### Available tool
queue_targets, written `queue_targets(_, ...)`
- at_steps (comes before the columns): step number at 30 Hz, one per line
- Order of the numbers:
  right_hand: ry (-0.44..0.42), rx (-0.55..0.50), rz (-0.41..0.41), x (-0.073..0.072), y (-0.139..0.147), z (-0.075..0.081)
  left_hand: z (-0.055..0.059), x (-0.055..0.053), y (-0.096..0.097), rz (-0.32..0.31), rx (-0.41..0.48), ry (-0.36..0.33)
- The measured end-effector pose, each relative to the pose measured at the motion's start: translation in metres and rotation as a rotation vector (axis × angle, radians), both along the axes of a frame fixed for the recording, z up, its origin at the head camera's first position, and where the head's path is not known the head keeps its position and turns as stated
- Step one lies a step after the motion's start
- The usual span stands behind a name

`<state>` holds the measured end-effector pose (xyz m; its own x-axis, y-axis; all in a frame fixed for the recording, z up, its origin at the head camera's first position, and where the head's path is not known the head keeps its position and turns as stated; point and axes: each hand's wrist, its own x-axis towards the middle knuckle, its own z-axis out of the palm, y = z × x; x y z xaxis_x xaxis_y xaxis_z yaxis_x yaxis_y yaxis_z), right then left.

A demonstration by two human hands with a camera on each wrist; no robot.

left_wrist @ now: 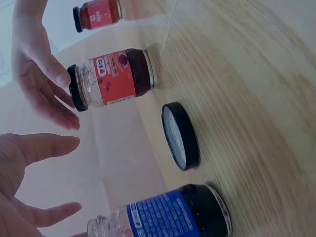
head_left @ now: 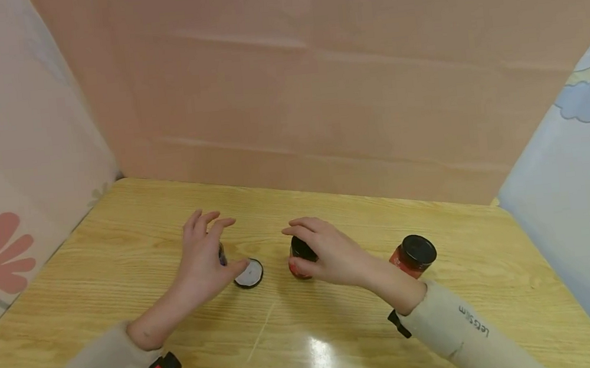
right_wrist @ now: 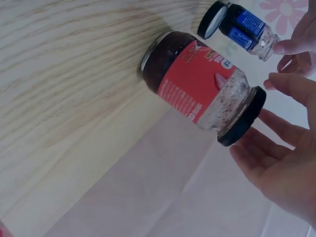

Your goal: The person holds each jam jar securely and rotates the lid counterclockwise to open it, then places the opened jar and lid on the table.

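My left hand (head_left: 201,258) is over a blue-labelled glass jar (left_wrist: 163,217), mostly hidden behind it in the head view. Its fingers and thumb are spread apart, and the jar's mouth shows no lid. Close to the thumb, a black lid (head_left: 249,273) lies with its white inside facing up. My right hand (head_left: 334,254) arches around the top of a red-labelled jar (right_wrist: 197,81), which stands upright with dark contents and a black lid (right_wrist: 243,117). In the right wrist view the thumb is apart from this lid, while the other fingers are close beside it; contact is unclear.
Another red-labelled jar (head_left: 413,255) with a black lid stands to the right, beside my right forearm. All of it rests on a wooden table (head_left: 267,340). A plain pinkish sheet (head_left: 319,99) rises behind the table, with patterned panels at both sides.
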<state>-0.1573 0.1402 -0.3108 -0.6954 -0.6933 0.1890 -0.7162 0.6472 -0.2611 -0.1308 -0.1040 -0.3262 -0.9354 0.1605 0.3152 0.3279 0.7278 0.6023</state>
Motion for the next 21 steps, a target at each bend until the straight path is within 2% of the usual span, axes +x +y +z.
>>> queue_targets(5, -0.006, -0.008, -0.015, 0.002, 0.007, -0.001, -0.003, 0.000, 0.010, -0.033, -0.002, 0.031)
queue_targets(14, 0.003, -0.041, -0.047, 0.007, 0.017, -0.002, -0.010, -0.001, 0.027, -0.102, 0.026, 0.003)
queue_targets(17, -0.001, -0.049, -0.060, 0.008, 0.020, -0.003, -0.011, -0.001, 0.031, -0.131, 0.040, -0.042)
queue_targets(21, -0.018, -0.070, -0.083, 0.008, 0.024, -0.005, -0.015, -0.003, 0.037, -0.187, 0.078, -0.154)
